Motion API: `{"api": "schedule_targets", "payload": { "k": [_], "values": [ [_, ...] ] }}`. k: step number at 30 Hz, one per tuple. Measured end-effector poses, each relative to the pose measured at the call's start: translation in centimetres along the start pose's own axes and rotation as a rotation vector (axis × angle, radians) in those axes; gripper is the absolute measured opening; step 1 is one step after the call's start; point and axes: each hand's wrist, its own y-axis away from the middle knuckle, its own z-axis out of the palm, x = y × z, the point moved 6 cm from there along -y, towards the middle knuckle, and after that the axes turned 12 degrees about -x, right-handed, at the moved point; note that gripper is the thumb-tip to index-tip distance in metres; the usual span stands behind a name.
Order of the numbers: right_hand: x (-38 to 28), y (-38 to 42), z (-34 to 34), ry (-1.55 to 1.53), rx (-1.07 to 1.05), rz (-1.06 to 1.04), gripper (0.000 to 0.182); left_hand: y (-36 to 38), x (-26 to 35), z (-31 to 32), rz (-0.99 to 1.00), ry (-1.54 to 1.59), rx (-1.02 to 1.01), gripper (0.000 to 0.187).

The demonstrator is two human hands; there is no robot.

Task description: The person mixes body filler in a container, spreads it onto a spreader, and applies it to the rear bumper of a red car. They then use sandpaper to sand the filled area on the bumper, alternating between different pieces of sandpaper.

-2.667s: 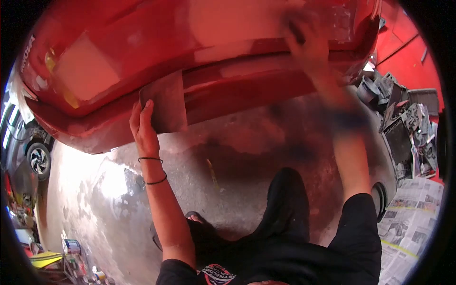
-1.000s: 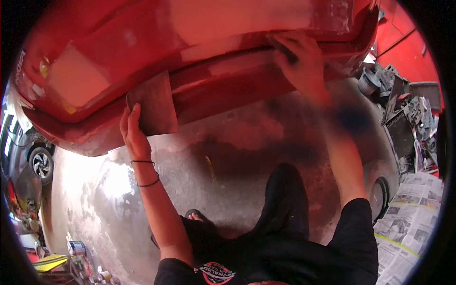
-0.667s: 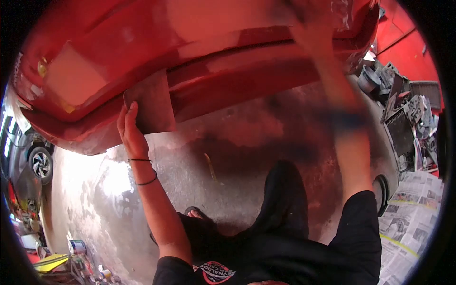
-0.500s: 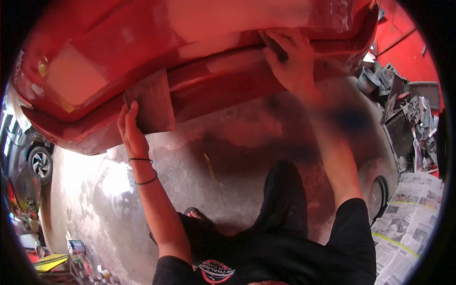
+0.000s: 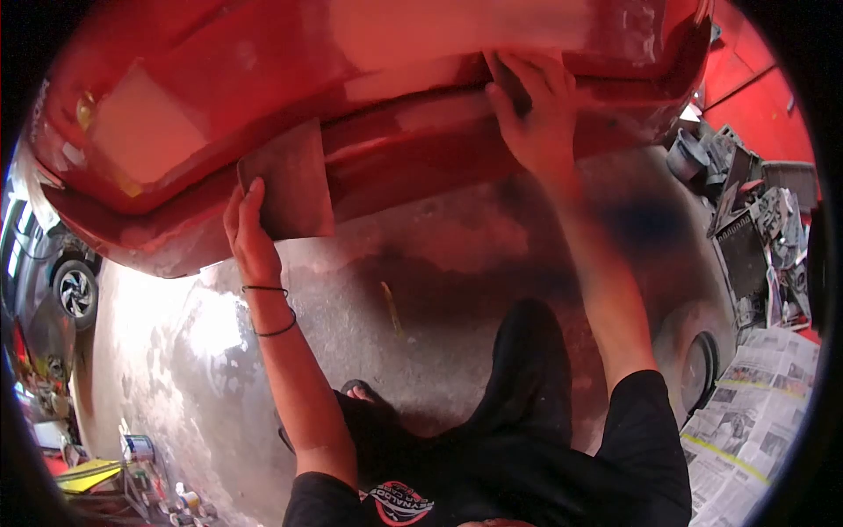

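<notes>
A red car bumper (image 5: 421, 162) with dull, lighter patches spans the top of the view. My left hand (image 5: 252, 230) holds a dark, flat rectangular sheet (image 5: 297, 184) by its left edge, and the sheet lies against the bumper's lower part. Further right, my right hand (image 5: 543, 119) is closed round a small dark pad (image 5: 509, 83) and presses it along the groove at the bumper's upper edge. Part of the pad is hidden under the fingers.
Car parts and a grey can (image 5: 687, 156) are piled at the right, above newspaper sheets (image 5: 746, 404). Another car's wheel (image 5: 76, 294) stands at the far left. Containers and a yellow item (image 5: 88, 477) lie lower left.
The whole view has shifted slightly, with the bumper now a little further right. My right hand has moved slightly left along the groove relative to the bumper. Both hands keep their holds.
</notes>
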Motion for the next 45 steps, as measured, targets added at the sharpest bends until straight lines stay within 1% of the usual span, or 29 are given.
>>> {"api": "schedule_targets", "payload": {
  "k": [1, 3, 4, 6, 7, 9, 11, 13, 15, 16, 18, 19, 21, 23, 24, 25, 27, 28, 30, 31, 33, 34, 36, 37, 39, 40, 42, 43, 45],
  "values": [
    [0.1, 0.4, -0.1, 0.002, -0.002, 0.005, 0.04, 0.1, 0.0, 0.2, -0.004, -0.001, -0.005, 0.053],
    [0.4, 0.4, 0.4, 0.013, -0.101, 0.059, 0.04, 0.1, 0.4, 0.1, -0.014, -0.04, 0.059, 0.056],
    [0.4, 0.4, 0.1, 0.014, -0.099, 0.056, 0.04, 0.2, 0.6, 0.1, -0.011, -0.037, 0.061, 0.056],
    [0.8, 0.6, -0.6, 0.043, -0.148, 0.048, 0.041, 0.1, 0.7, 0.4, -0.04, 0.055, 0.026, 0.06],
    [1.3, -0.4, -1.1, 0.044, -0.147, 0.042, 0.041, -0.1, -0.1, 0.1, -0.037, 0.058, 0.03, 0.06],
    [2.1, -3.2, -3.5, 0.037, 0.008, -0.033, 0.042, -0.3, -2.2, -1.0, 0.038, -0.015, 0.029, 0.063],
    [0.5, -7.4, -6.9, 0.059, -0.004, -0.053, 0.041, -0.1, -0.4, -0.2, -0.011, 0.035, 0.034, 0.063],
    [-0.1, -9.0, -7.5, 0.083, -0.013, -0.077, 0.04, 0.1, 0.5, 0.4, -0.057, 0.089, 0.041, 0.064],
    [0.8, -9.8, -7.0, -0.12, -0.014, -0.015, 0.043, 0.2, 0.8, 0.5, -0.05, 0.064, 0.049, 0.064],
    [1.9, -8.9, -6.0, -0.121, -0.016, -0.017, 0.043, 0.1, -0.1, 0.1, -0.051, 0.066, 0.051, 0.064],
    [4.1, -5.1, -2.5, 0.128, -0.151, -0.08, 0.039, -0.3, -1.7, -1.0, -0.003, -0.04, 0.051, 0.063],
    [3.8, -3.6, -2.5, 0.13, -0.148, -0.08, 0.039, -0.1, -1.0, -0.7, 0.0, -0.039, 0.05, 0.063],
    [3.2, -0.8, -2.8, 0.167, -0.275, 0.091, 0.037, 0.0, 0.6, 0.4, -0.021, 0.071, 0.016, 0.062],
    [4.6, -0.8, -4.1, 0.151, -0.227, 0.076, 0.037, 0.2, 0.6, 0.4, -0.03, 0.073, 0.017, 0.061],
    [5.7, -1.7, -4.6, 0.128, -0.176, 0.04, 0.037, 0.0, 0.5, 0.2, -0.031, 0.08, 0.038, 0.061],
    [7.0, -3.0, -5.0, 0.126, -0.178, 0.037, 0.037, 0.0, 0.2, 0.0, -0.033, 0.08, 0.042, 0.061],
    [9.0, -5.8, -7.4, 0.131, -0.095, 0.044, 0.038, 0.1, -0.2, -0.2, 0.006, 0.009, 0.053, 0.059],
    [7.9, -6.7, -8.2, 0.134, -0.096, 0.051, 0.038, 0.2, 0.2, 0.3, 0.003, 0.007, 0.046, 0.059],
    [5.8, -8.3, -8.9, -0.097, -0.048, 0.015, 0.044, 0.2, 0.6, 0.7, -0.056, 0.166, 0.081, 0.056],
    [6.8, -7.5, -8.0, -0.098, -0.047, 0.015, 0.044, 0.2, 0.7, 0.6, -0.056, 0.165, 0.081, 0.056],
    [8.5, -4.5, -5.2, 0.18, -0.09, -0.109, 0.039, 0.2, 1.1, 0.8, -0.035, 0.137, 0.019, 0.054],
    [8.0, -3.7, -5.5, 0.185, -0.083, -0.116, 0.039, -0.2, 0.8, 0.5, -0.026, 0.144, 0.02, 0.054],
    [8.0, -1.3, -5.2, 0.112, -0.296, 0.092, 0.04, -0.5, 0.4, 0.2, 0.023, 0.143, -0.021, 0.052],
    [8.1, -1.8, -5.6, 0.112, -0.294, 0.093, 0.04, -0.4, 0.5, 0.3, 0.024, 0.143, -0.022, 0.052],
    [8.8, -4.4, -7.6, 0.14, -0.175, 0.076, 0.041, 0.0, 0.7, 0.3, -0.012, 0.125, 0.02, 0.051],
    [10.1, -6.2, -8.1, 0.14, -0.176, 0.078, 0.041, 0.0, 0.9, 0.4, -0.014, 0.124, 0.019, 0.051],
    [13.8, -9.3, -8.4, 0.005, -0.324, 0.212, 0.036, 0.1, 1.2, 0.6, -0.015, 0.123, 0.019, 0.052],
    [11.6, -9.7, -9.1, 0.005, -0.325, 0.215, 0.036, 0.0, 0.9, 0.6, -0.017, 0.122, 0.016, 0.052],
    [6.6, -9.8, -10.0, 0.05, -0.227, 0.095, 0.044, -0.2, 0.0, 0.2, -0.015, 0.188, 0.015, 0.054]
  ]
}}
